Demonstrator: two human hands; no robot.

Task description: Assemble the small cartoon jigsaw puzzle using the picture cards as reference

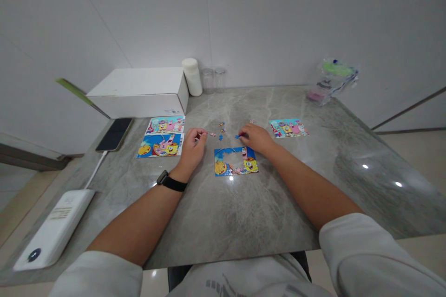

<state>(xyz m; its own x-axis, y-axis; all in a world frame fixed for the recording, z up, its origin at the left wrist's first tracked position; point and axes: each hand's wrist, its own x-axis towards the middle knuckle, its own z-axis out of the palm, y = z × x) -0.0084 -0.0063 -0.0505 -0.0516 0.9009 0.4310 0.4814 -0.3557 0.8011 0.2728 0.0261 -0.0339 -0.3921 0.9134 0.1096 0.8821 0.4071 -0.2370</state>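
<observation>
Your right hand (257, 138) has its grip together on a blue puzzle piece (237, 137); whether your left hand's (193, 145) holds anything, I cannot tell. The puzzle (250, 165), gapped in its middle, lies on the table (223, 222) between your forearms.

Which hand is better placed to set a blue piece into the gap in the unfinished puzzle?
Probably the right hand: its fingers are at a blue piece, just beyond the far edge of the puzzle. The left hand is off to the puzzle's left, farther from that piece.
</observation>
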